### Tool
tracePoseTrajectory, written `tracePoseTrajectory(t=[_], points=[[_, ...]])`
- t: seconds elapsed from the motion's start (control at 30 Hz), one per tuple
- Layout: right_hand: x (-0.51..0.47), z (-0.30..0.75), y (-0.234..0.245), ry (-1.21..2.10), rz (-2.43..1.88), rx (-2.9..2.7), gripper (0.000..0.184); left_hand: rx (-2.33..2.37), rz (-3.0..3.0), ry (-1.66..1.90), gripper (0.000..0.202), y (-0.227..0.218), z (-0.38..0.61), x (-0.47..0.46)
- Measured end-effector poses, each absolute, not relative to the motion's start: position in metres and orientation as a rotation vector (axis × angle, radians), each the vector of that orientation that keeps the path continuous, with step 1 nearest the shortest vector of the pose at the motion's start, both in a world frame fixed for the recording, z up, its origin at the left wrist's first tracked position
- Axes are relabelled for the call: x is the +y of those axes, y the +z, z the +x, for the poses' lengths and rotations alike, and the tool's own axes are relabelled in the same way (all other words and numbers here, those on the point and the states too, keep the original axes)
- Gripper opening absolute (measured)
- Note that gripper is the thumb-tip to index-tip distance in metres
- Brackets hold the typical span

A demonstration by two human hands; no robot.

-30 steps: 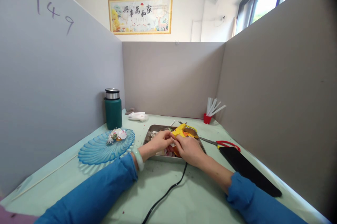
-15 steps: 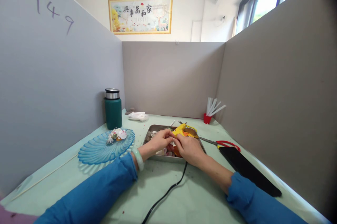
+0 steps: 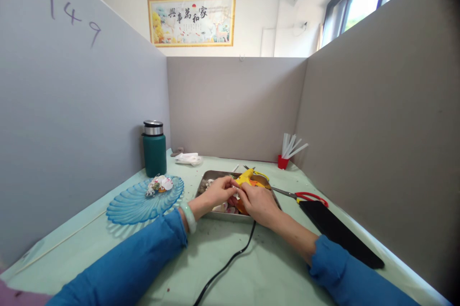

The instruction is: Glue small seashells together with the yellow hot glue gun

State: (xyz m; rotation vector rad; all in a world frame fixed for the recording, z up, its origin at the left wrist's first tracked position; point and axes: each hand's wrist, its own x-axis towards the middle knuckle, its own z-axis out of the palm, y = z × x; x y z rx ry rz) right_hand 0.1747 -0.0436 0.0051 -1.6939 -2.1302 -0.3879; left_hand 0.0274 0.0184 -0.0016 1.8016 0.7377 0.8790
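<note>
Together, left hand (image 3: 217, 192) and right hand (image 3: 260, 204), both nearly closed, pinch a small white piece (image 3: 236, 196).

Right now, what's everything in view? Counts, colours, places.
Tray: 1, silver, centre
Glue gun: 1, yellow, on tray
Cord: 1, black, front
Shells: several, mixed, tray and plate
Plate: 1, blue, left
Flask: 1, green, behind plate
Packet: 1, white, back
Cup: 1, red, back right
Sticks: several, white, in cup
Scissors: 1, red handles, right
Handle: 1, yellow, behind gun
Mat: 1, black, right
Rod: 1, pale, left
Cloth: 1, green, tabletop
Partitions: 3, grey, around
Picture: 1, gold frame, wall
Window: 1, dark frame, right
Bracelet: 1, green, left wrist
Sleeves: 2, blue, forearms
Left hand: 1, over tray
Right hand: 1, over tray
</note>
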Motion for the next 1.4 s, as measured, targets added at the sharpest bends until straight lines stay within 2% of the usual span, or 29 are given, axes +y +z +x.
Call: tracePoseTrajectory(t=[1.4], points=[[-0.0448,0.1733,0.0059,-0.376,-1.707,-2.157,0.044,0.766,1.874,0.873,0.013,-0.0019,0.0270,0.0188]])
